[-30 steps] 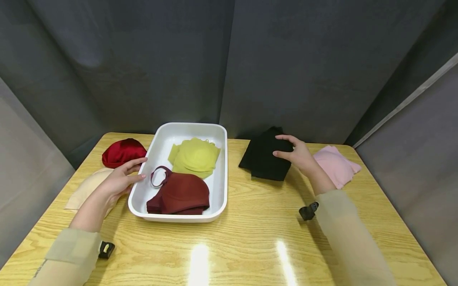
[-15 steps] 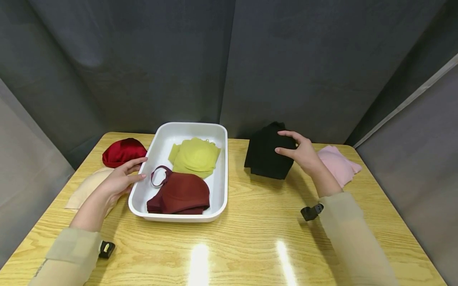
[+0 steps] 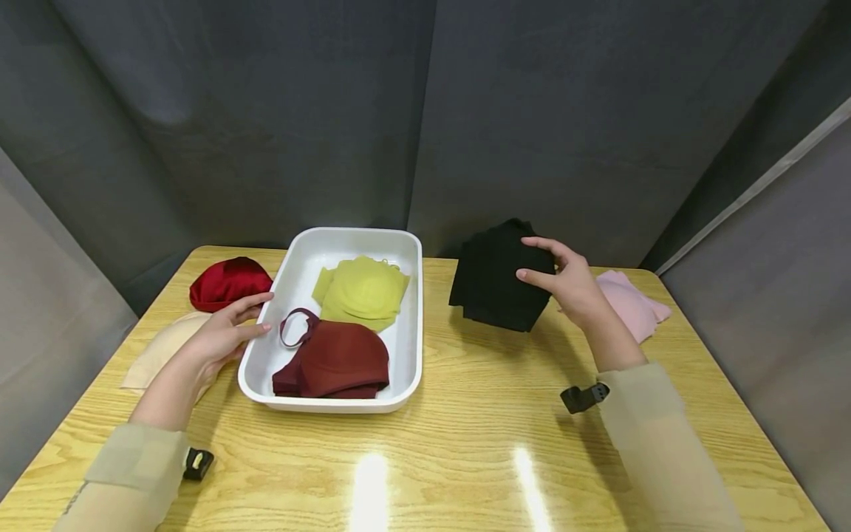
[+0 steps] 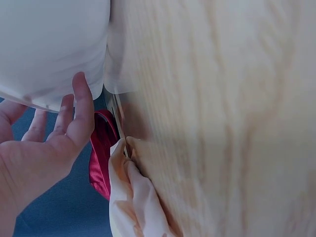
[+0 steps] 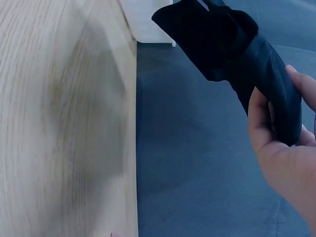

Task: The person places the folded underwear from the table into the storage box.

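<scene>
Head view: The table (image 3: 465,414), finished in yellow wood grain with rounded far corners, carries a white tray (image 3: 417,310). Dark grey curtains (image 3: 299,111) hang behind the tray; paler grey panels (image 3: 778,310) stand to its left and right. Two glare streaks lie on the surface nearer the wearer than the tray. Inside the tray: a yellow garment (image 3: 362,292) towards the far end, a maroon garment (image 3: 346,358) at the near end. Left of the tray: a red garment (image 3: 229,284) and a beige garment (image 3: 162,351). Well right of it: a pink garment (image 3: 631,304). The hands are apart. The left hand (image 3: 222,336) touches the tray's left side, fingers extended. The right hand (image 3: 568,281), right of the tray, grips a black garment (image 3: 492,284).

Left wrist view: Loosely extended fingers lie against the tray's outer wall.

Right wrist view: Thumb and fingers clamp the black garment, held clear of the table; a tray corner shows beyond it.
</scene>
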Demonstrator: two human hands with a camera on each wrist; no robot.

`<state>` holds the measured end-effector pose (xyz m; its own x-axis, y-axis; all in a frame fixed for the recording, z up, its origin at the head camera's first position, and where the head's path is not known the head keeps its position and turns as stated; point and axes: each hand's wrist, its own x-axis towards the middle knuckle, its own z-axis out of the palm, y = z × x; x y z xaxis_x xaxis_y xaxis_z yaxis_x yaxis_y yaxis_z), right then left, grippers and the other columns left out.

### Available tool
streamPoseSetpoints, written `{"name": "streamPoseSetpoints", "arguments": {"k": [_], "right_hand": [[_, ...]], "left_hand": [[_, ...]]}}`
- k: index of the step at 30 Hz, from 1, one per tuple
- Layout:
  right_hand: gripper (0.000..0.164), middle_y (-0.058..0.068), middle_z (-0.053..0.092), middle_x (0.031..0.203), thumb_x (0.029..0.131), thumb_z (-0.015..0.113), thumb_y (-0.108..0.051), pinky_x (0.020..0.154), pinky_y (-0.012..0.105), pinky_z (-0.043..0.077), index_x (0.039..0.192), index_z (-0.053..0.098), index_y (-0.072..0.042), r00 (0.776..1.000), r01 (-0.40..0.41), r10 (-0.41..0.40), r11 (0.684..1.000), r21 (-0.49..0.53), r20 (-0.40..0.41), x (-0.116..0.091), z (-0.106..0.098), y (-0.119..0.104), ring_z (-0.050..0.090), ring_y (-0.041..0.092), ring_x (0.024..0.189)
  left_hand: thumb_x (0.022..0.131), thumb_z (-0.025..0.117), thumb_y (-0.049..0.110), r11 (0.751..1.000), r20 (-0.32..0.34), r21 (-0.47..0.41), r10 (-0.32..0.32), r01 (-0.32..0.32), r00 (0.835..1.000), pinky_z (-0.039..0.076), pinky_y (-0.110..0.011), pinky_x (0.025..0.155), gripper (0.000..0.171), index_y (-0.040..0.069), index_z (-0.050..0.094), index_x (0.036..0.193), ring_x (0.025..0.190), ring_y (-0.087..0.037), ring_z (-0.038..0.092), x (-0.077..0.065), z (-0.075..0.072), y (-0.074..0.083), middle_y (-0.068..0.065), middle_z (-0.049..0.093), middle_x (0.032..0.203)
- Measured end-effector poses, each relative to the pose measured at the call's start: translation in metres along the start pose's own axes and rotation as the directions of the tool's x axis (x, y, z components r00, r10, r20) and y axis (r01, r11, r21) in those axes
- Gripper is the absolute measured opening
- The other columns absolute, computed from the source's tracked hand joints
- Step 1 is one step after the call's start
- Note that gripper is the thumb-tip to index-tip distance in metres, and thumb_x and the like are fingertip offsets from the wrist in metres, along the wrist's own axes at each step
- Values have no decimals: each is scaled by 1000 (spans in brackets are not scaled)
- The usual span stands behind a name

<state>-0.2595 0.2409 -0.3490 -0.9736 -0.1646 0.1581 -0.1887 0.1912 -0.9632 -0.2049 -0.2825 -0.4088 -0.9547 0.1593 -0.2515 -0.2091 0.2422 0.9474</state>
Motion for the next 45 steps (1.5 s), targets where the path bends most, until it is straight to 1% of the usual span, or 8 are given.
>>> {"name": "streamPoseSetpoints", "arguments": {"k": [7,14,19,29,36,40,45], "right_hand": [[57,2,49,121,82,72,-5,75,22,54,134,52,-14,1000,-8,8,994,112,2,-6,3,-11,61,9,100],[56,6,46,123,82,68,4,76,23,54,134,51,-9,999,30,-36,976,214,26,-12,7,-18,60,13,103],[55,7,46,123,82,67,6,80,26,54,133,52,-9,998,41,-51,965,261,33,-17,13,-24,59,15,106],[55,7,46,125,82,66,10,82,26,53,132,53,-8,993,92,-110,950,299,45,-24,26,-31,58,16,107],[54,8,46,124,82,62,13,83,28,53,132,53,-8,985,121,-156,924,362,68,-30,37,-34,58,17,108],[55,9,47,124,83,61,14,83,29,53,133,52,-7,982,128,-170,916,381,79,-33,42,-36,59,18,108],[56,9,47,124,84,59,15,83,29,53,134,50,-8,981,115,-167,907,404,95,-37,50,-39,59,18,107]], "left_hand": [[95,56,13,1000,1,1,1,-1,1000,52,-31,82,62,16,27,149,109,-25,52,0,-1,0,-19,32,143],[95,56,12,1000,4,0,3,-3,1000,52,-31,82,62,15,27,149,109,-26,52,0,-1,0,-20,32,144],[95,56,12,1000,4,-5,1,-1,1000,52,-31,82,61,15,27,149,110,-26,52,0,-1,0,-20,32,143],[95,56,13,1000,1,-3,-3,3,1000,51,-30,82,62,16,27,149,111,-27,51,-1,-1,1,-19,32,144],[95,56,13,1000,-1,-2,-4,4,1000,51,-30,83,62,16,27,149,111,-26,51,-1,-1,1,-19,32,145],[95,56,12,1000,0,-2,0,0,1000,51,-30,83,61,15,27,149,110,-26,52,-1,-1,0,-19,32,145],[95,56,12,1000,2,-5,6,-6,1000,52,-30,82,62,16,27,149,109,-24,53,-1,-2,-2,-19,31,145]]}}
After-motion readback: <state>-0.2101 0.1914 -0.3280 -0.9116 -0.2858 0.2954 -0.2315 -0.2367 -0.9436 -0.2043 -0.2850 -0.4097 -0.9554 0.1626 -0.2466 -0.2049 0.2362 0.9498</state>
